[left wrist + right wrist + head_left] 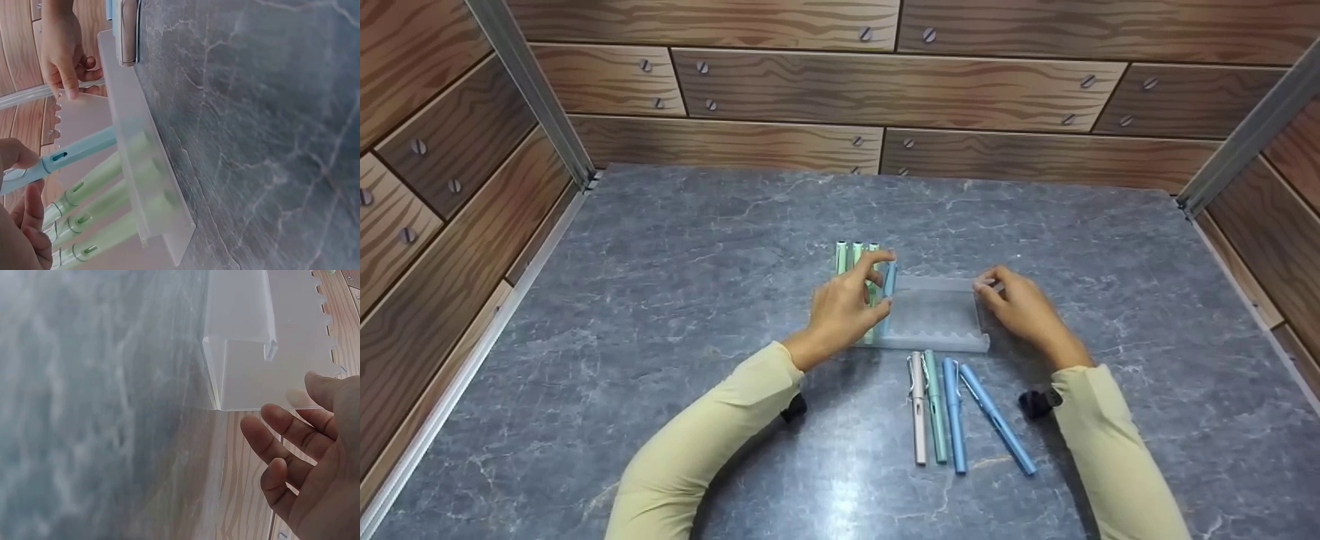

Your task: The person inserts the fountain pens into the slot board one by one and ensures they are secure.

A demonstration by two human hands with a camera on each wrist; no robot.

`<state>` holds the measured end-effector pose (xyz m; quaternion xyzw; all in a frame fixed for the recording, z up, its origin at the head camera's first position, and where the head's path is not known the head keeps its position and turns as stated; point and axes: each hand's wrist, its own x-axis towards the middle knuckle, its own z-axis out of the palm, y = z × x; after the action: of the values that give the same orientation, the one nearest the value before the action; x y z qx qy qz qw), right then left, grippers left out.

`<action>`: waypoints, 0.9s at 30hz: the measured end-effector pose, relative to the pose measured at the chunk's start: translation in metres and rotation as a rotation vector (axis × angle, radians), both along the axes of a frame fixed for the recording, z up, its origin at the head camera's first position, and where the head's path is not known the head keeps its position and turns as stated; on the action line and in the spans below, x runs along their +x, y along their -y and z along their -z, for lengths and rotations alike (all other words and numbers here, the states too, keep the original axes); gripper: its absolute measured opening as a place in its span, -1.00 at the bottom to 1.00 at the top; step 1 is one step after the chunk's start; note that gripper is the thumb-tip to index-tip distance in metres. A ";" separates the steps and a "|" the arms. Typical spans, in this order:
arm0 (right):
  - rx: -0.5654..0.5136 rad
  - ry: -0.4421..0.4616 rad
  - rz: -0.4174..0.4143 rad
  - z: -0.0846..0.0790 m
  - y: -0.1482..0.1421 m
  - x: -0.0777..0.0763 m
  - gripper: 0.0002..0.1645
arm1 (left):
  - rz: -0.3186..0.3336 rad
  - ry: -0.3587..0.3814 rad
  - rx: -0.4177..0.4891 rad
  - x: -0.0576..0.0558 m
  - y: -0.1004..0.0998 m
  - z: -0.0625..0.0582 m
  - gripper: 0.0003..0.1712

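A clear plastic pen rack [934, 343] with a notched edge stands mid-table. My left hand [844, 304] is over its left part and pinches a light blue pen [84, 147] between thumb and fingers. The far end of that pen reaches the rack's front lip in the left wrist view. Beside it, several light green pens [104, 203] lie side by side in the rack, partly hidden by my left hand in the head view. My right hand [315, 450] holds the rack's right edge, thumb on one face and fingers behind.
In front of the rack lie a silver-grey pen [918, 412], a teal green pen [935, 412] and two blue pens, one upright to the view [953, 420] and one slanted [1001, 424]. Wood-patterned panels [780, 82] enclose the grey marbled table [697, 240].
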<state>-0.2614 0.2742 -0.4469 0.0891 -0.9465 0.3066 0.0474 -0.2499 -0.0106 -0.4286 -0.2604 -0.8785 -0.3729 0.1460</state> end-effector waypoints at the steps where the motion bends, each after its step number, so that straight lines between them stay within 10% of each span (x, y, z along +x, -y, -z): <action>1: 0.004 0.008 0.000 0.000 0.000 0.000 -0.73 | -0.001 0.003 -0.001 0.000 0.000 0.000 -0.38; 27: 0.007 -0.018 -0.002 0.002 -0.001 -0.001 -0.73 | 0.017 0.136 -0.100 -0.005 -0.001 -0.011 -0.40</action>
<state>-0.2624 0.2748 -0.4485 0.0929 -0.9471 0.3023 0.0552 -0.2548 -0.0095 -0.4176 -0.2488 -0.9017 -0.3466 0.0698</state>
